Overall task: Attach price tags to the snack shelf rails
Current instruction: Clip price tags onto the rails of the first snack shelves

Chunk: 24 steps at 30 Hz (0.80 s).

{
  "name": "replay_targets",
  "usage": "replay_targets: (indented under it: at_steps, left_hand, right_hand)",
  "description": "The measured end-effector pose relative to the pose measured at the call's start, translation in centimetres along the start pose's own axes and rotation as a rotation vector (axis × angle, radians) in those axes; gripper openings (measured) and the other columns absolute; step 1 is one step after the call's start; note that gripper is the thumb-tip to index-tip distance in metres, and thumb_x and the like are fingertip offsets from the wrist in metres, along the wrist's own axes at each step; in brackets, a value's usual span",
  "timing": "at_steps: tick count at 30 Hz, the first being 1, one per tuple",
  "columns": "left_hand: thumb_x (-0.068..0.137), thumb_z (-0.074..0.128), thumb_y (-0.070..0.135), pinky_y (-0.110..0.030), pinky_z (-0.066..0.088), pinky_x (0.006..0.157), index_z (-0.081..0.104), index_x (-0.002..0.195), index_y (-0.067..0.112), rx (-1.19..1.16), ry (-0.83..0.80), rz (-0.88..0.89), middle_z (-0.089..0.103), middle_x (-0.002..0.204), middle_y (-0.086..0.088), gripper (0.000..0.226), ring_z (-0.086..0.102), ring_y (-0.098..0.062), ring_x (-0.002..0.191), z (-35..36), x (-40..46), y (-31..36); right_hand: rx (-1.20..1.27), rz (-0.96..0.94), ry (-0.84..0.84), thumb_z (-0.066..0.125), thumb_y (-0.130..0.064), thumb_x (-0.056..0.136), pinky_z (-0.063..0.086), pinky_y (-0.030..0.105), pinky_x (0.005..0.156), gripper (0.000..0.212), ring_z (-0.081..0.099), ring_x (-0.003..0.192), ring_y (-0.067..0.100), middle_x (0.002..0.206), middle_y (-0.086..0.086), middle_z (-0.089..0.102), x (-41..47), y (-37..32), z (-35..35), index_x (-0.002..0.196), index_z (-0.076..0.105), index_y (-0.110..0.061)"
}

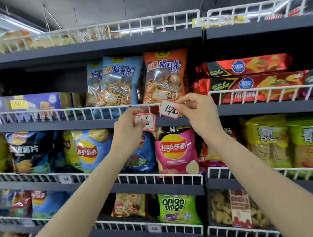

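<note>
While your right hand (198, 106) pinches a single red-bordered price tag (168, 109) marked "15元" against the white wire rail (101, 109) of the second shelf, just below the orange cat-ear snack bag (165, 75), your left hand (129, 127) grips a small stack of price tags (146, 122) beside it, thumb across the top one. Under both hands stand a pink Lay's bag (175, 151) and a blue Lay's bag (90, 151).

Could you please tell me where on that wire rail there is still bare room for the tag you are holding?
Bare rail runs left of the left hand, below the blue bags. It is crowded where the right hand holds the tag beneath the orange bag.
</note>
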<state>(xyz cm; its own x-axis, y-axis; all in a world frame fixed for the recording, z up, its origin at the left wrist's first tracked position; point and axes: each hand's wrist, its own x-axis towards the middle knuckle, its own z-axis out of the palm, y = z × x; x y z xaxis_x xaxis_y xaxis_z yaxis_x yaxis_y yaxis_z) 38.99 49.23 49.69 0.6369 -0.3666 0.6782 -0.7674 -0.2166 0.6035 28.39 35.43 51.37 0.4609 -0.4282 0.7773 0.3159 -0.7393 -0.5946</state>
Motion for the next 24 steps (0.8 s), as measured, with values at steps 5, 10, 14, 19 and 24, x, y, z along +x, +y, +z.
replay_targets:
  at_steps: [5, 10, 14, 19, 24]
  left_hand:
    - [0.093, 0.054, 0.013, -0.021, 0.04, 0.073, 0.043, 0.134, 0.012, -0.058, -0.064, -0.081, 0.061, 0.116, -0.01, 0.042, 0.059, -0.02, 0.092, -1.2, 1.8, -3.5]
    - [0.094, 0.052, 0.013, -0.017, 0.032, 0.058, 0.041, 0.137, 0.009, -0.076, -0.089, -0.054, 0.06, 0.099, -0.01, 0.045, 0.054, -0.011, 0.073, -0.9, 2.7, -4.2]
    - [0.094, 0.052, 0.014, -0.021, 0.039, 0.074, 0.039, 0.139, 0.009, -0.093, -0.122, -0.052, 0.059, 0.121, -0.014, 0.047, 0.057, -0.022, 0.097, -0.3, 3.1, -3.7]
    - [0.094, 0.051, 0.015, -0.014, 0.031, 0.063, 0.036, 0.14, 0.004, -0.086, -0.079, -0.038, 0.058, 0.121, -0.011, 0.049, 0.05, -0.011, 0.082, -0.4, 3.6, -3.1]
    - [0.093, 0.053, 0.013, -0.012, 0.046, 0.071, 0.042, 0.137, 0.005, -0.144, -0.083, -0.083, 0.056, 0.112, 0.0, 0.047, 0.057, -0.012, 0.083, -0.4, 3.3, -3.0]
  right_hand:
    - [-0.08, 0.02, 0.062, 0.063, -0.006, 0.086, 0.046, 0.021, 0.058, 0.011, 0.066, 0.077, 0.009, 0.085, 0.002, 0.07, 0.8, 0.0, 3.9, 0.085, 0.065, -0.017]
    - [-0.135, 0.019, 0.056, 0.063, -0.007, 0.085, 0.049, 0.025, 0.061, 0.011, 0.066, 0.076, 0.013, 0.082, 0.0, 0.068, 1.5, -0.1, 5.6, 0.084, 0.064, -0.018]
    - [-0.141, 0.015, 0.055, 0.061, -0.007, 0.087, 0.045, 0.015, 0.057, 0.014, 0.064, 0.072, 0.011, 0.078, -0.004, 0.065, 2.1, -0.4, 6.0, 0.082, 0.062, -0.021]
    - [-0.144, 0.007, 0.093, 0.061, -0.009, 0.086, 0.044, 0.017, 0.058, 0.021, 0.062, 0.064, 0.004, 0.071, -0.011, 0.064, 2.5, -0.4, 5.4, 0.078, 0.061, -0.028]
    - [-0.13, 0.01, 0.071, 0.061, -0.008, 0.086, 0.056, 0.029, 0.071, 0.013, 0.066, 0.067, 0.008, 0.075, 0.003, 0.069, 2.8, -0.2, 5.2, 0.082, 0.064, -0.02]
